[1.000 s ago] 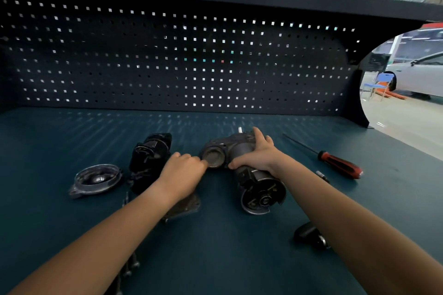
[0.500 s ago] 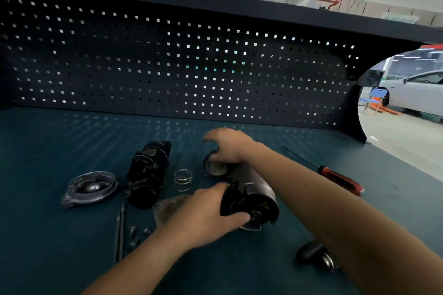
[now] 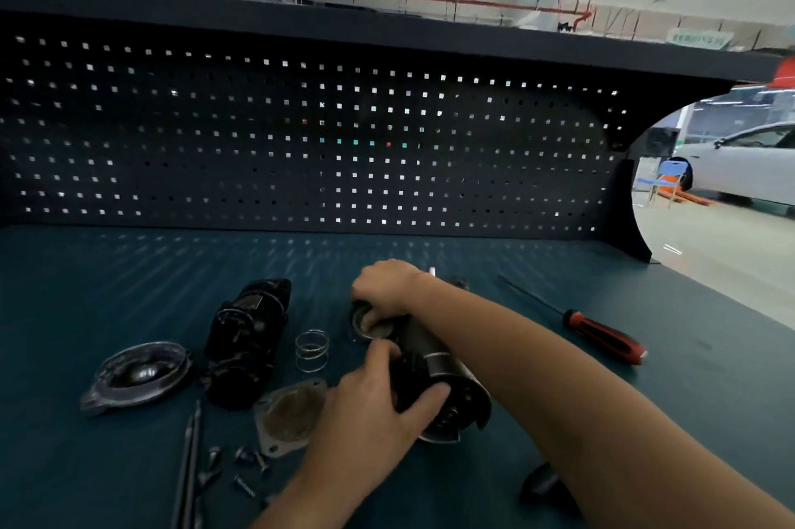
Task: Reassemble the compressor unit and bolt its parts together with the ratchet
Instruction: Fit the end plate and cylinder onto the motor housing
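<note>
Bench top is a matt teal mat, faintly textured, no shine. The pegboard looks like dark painted sheet metal, also matt. The compressor body is dark metal with a smooth satin barrel and 1 brighter band round it. The black unit is glossier; can't tell if it's plastic or painted casting. The domed cover plate is bare metal, polished enough to throw highlights. The spring is bright steel wire. The flange plate has a dull grey metal rim and a brownish, rougher middle. Bolts are dull grey metal. The screwdriver has a glossy red plastic handle and a dark thin shaft.
</note>
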